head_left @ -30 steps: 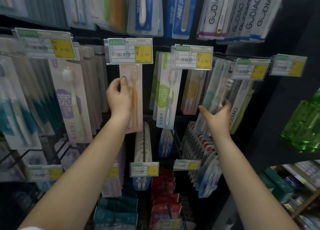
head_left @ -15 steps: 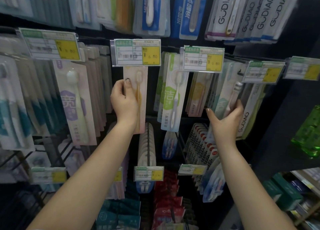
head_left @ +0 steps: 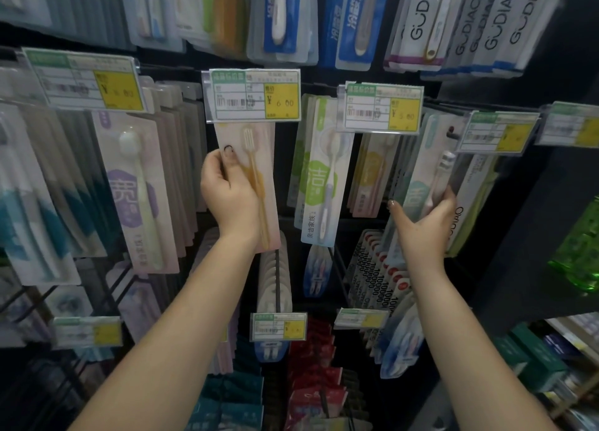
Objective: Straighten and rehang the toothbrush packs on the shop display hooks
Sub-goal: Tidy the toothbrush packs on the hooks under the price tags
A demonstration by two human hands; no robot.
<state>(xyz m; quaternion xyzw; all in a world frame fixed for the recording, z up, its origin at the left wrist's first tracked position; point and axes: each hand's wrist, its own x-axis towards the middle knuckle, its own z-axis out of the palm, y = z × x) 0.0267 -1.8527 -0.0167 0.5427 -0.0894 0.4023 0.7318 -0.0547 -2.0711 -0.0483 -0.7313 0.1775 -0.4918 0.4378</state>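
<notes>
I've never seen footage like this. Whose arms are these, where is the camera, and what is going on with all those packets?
There is no machine here: these are a person's two bare arms, filmed by one wide-angle camera worn on their head, looking forward and down. That is why the arms seem to grow out of the bottom of the picture.

In front of them is a shop display wall with toothbrush packs hanging in rows on hooks, with price tags clipped in front.

The left hand grips a pale pink pack with an amber toothbrush, hanging under the tag that reads 6.00. The right hand holds a pack with a grey-and-white brush further right, tilted against its neighbours. A green bottle stands on a shelf at the far right.

The person appears to be straightening the packs.
</notes>
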